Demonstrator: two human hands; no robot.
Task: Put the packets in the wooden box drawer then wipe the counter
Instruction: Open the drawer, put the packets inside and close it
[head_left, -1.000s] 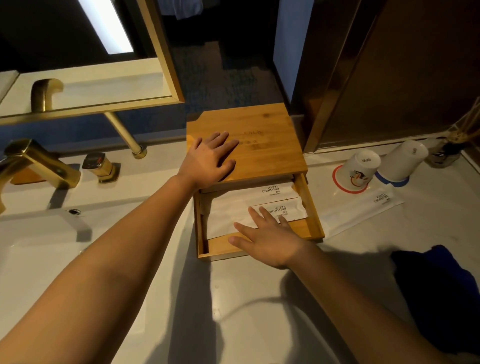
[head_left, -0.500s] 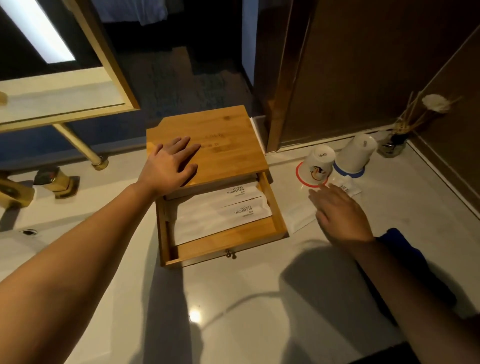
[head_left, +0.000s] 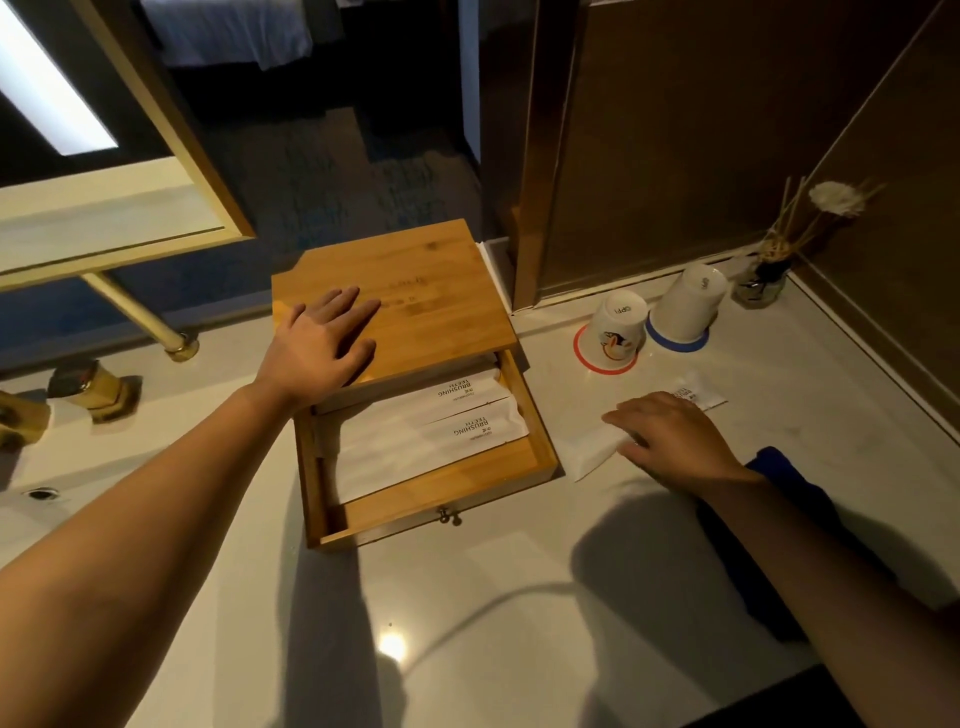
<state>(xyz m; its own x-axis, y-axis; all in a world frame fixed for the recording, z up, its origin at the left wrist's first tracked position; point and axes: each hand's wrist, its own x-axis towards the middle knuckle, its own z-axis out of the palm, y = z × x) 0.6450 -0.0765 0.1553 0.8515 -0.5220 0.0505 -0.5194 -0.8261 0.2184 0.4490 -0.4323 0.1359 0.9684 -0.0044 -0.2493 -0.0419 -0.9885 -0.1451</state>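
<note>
Since a second ago the right hand (head_left: 670, 441) had left the drawer and moved right, onto the loose packet (head_left: 597, 449) on the counter (head_left: 467, 623). It lay palm down over the packet's middle, fingers spread and slightly bent; whether they had pinched it could not be told. The packet's printed end showed beyond the hand, near the cups. The left hand (head_left: 319, 348) stayed flat on the lid of the wooden box (head_left: 415, 291), fingers straight, holding nothing, forearm stretched in from lower left.

Drawer (head_left: 441, 493) was pulled out toward the camera, one small knob on its front. Two white packets (head_left: 431, 431) marked BRUSHING TEETH lay inside, side by side, overlapping. Packets counted: three, two in the drawer, one outside just right of it.

Two upturned cups stood behind the right hand: one (head_left: 618, 330) on a red-rimmed coaster, one (head_left: 685, 304) on a blue one. One reed diffuser (head_left: 763, 280) in the corner. One dark blue cloth (head_left: 779, 473) lay under the right forearm. Gold tap parts (head_left: 93, 384) at far left.
</note>
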